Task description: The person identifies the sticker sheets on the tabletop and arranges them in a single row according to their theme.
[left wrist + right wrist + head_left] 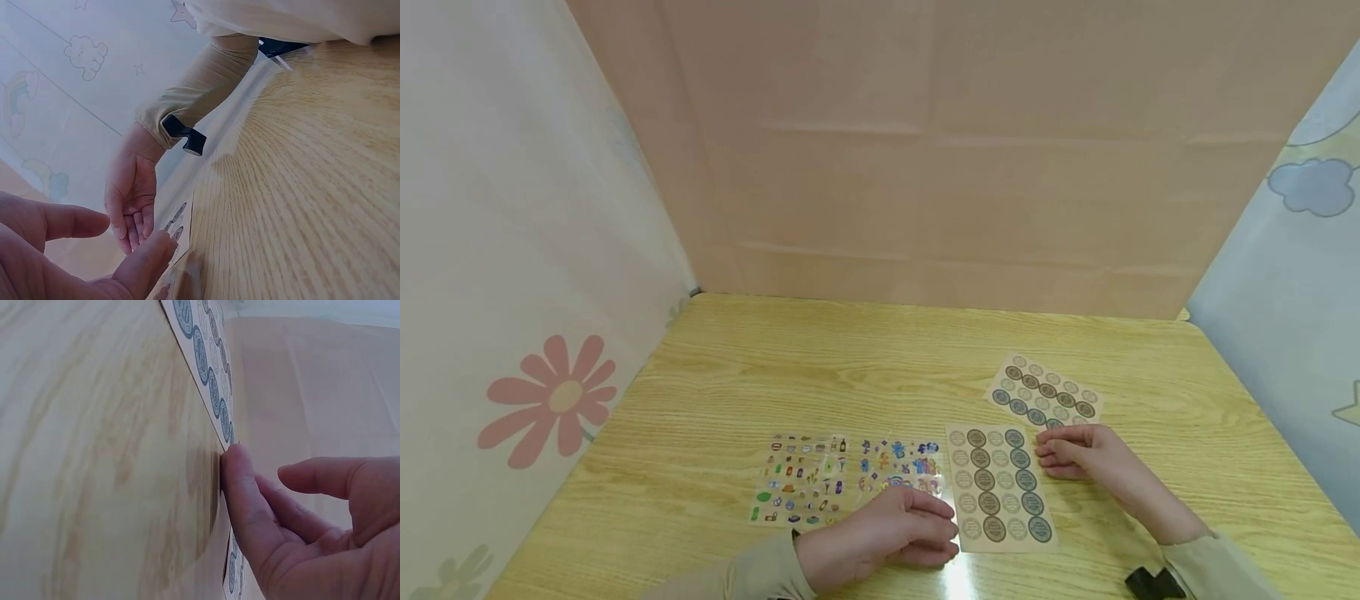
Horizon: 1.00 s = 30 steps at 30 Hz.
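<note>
A sheet of round seal stickers (1000, 483), in brown and blue-grey rows, lies flat between my two hands in the head view. Beside its lower left edge is my left hand (891, 533), fingers loosely bent and thumb apart, holding nothing. It covers the lower part of a sheet of colourful cartoon stickers (898, 462). My right hand (1093, 458) rests near the seal sheet's upper right edge, just below a second, tilted seal sheet (1045, 392). In the right wrist view its fingertips (236, 459) meet the edge of a sheet; the thumb stands apart.
At the left lies a clear sheet of small food and object stickers (805, 475). Everything rests on a wooden table (850, 367). A pinkish cloth wall (925, 167) rises behind it, with patterned curtains (535, 250) at both sides.
</note>
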### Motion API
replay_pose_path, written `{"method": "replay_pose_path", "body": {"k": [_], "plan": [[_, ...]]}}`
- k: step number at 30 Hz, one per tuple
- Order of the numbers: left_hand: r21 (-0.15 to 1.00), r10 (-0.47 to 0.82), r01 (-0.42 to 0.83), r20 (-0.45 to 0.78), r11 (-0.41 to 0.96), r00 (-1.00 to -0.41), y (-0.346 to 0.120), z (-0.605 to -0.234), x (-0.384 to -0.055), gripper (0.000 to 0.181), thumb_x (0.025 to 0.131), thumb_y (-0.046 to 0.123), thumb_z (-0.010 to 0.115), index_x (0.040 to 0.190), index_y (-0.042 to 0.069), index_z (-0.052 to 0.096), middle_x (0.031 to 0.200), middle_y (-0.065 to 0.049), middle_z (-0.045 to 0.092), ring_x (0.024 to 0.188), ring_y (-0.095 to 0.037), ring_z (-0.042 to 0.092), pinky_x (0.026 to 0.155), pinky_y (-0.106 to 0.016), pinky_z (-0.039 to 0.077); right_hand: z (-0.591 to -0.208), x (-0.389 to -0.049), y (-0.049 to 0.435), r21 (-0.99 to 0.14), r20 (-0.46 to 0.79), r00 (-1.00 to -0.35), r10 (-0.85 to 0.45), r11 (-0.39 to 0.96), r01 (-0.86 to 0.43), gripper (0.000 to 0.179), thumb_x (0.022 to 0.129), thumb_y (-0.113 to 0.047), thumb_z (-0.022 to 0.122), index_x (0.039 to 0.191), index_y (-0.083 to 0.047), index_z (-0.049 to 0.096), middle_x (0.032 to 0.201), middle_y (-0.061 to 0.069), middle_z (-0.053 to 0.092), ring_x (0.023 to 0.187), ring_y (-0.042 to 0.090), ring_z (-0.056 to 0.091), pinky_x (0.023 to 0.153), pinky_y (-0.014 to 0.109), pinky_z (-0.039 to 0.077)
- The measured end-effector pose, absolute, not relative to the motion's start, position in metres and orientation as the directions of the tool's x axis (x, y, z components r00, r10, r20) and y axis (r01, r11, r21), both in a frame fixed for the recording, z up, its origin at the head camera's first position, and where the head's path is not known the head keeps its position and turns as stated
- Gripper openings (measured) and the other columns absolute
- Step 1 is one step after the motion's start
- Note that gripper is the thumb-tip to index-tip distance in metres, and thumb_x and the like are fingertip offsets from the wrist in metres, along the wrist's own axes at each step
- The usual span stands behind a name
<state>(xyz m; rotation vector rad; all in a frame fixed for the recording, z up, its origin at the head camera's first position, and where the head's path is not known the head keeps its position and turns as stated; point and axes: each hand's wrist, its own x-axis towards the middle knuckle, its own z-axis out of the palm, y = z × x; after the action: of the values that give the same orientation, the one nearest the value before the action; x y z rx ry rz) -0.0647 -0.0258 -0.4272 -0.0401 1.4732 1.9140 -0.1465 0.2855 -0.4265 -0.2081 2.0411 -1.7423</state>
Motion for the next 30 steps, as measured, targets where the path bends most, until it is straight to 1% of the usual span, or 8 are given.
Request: {"method": "replay_pose_path", "body": {"k": [3,7,11,14,18,22,30], "plan": [[0.836,0.515,-0.536,-0.411,-0.115,-0.752,-0.027,-0.426,-0.065,0.027,0.087,-0.004,0.061,0.113,-0.011,0.057,0.096,-0.017,0.066,0.088,-0.025,0.068,0.081,-0.035,0.057,-0.426,-0.144,0.285,-0.963,-0.248,-0.889,-0.385,0.197,0.184,0.041,0.099,-0.005,0.049,0.121,0.029,0.041,0.104,0.025,0.065,0.092,0.024,0.068,0.083,0.038,0.056],[0.833,0.522,-0.532,-0.39,-0.151,-0.759,-0.027,-0.423,-0.066,0.028,0.086,-0.006,0.06,0.113,-0.012,0.057,0.097,-0.018,0.066,0.089,-0.027,0.068,0.082,-0.036,0.057,-0.425,-0.137,0.282,-0.955,-0.279,-0.882,-0.379,0.207,0.213,0.044,0.099,-0.01,0.051,0.122,0.027,0.042,0.106,0.025,0.065,0.092,0.025,0.068,0.083,0.037,0.056],[0.827,0.528,-0.538,-0.387,-0.163,-0.756,-0.027,-0.423,-0.067,0.026,0.086,-0.006,0.06,0.112,-0.012,0.057,0.096,-0.018,0.066,0.089,-0.027,0.068,0.082,-0.036,0.057,-0.423,-0.128,0.285,-0.95,-0.301,-0.868,-0.395,0.2,0.238,0.044,0.101,-0.013,0.048,0.122,0.026,0.044,0.109,0.024,0.064,0.095,0.025,0.067,0.084,0.037,0.055],[0.826,0.538,-0.54,-0.386,-0.159,-0.749,-0.027,-0.424,-0.068,0.026,0.088,-0.004,0.06,0.112,-0.011,0.058,0.097,-0.018,0.066,0.09,-0.027,0.068,0.082,-0.036,0.056,-0.421,-0.12,0.289,-0.949,-0.311,-0.853,-0.418,0.177,0.26,0.044,0.102,-0.014,0.044,0.122,0.026,0.044,0.11,0.023,0.064,0.096,0.025,0.066,0.085,0.037,0.055],[0.829,0.546,-0.54,-0.388,-0.147,-0.743,-0.028,-0.423,-0.068,0.026,0.089,-0.002,0.06,0.113,-0.011,0.058,0.096,-0.017,0.067,0.091,-0.026,0.067,0.084,-0.038,0.056,-0.42,-0.111,0.293,-0.942,-0.336,-0.833,-0.439,0.143,0.304,0.045,0.103,-0.016,0.044,0.122,0.024,0.045,0.112,0.022,0.064,0.099,0.025,0.066,0.087,0.038,0.054],[0.828,0.556,-0.543,-0.39,-0.137,-0.734,-0.027,-0.421,-0.069,0.027,0.089,-0.001,0.06,0.114,-0.011,0.058,0.097,-0.017,0.067,0.09,-0.024,0.067,0.084,-0.036,0.056,-0.421,-0.105,0.296,-0.932,-0.351,-0.814,-0.463,0.095,0.349,0.044,0.103,-0.016,0.043,0.122,0.024,0.046,0.113,0.021,0.064,0.1,0.027,0.065,0.088,0.039,0.053],[0.829,0.564,-0.545,-0.393,-0.124,-0.726,-0.025,-0.422,-0.07,0.027,0.088,-0.001,0.061,0.113,-0.01,0.058,0.098,-0.015,0.067,0.089,-0.021,0.067,0.083,-0.035,0.056,-0.424,-0.102,0.301,-0.926,-0.344,-0.788,-0.51,0.045,0.376,0.041,0.103,-0.013,0.04,0.123,0.021,0.048,0.113,0.018,0.064,0.101,0.027,0.065,0.089,0.04,0.052]]}}
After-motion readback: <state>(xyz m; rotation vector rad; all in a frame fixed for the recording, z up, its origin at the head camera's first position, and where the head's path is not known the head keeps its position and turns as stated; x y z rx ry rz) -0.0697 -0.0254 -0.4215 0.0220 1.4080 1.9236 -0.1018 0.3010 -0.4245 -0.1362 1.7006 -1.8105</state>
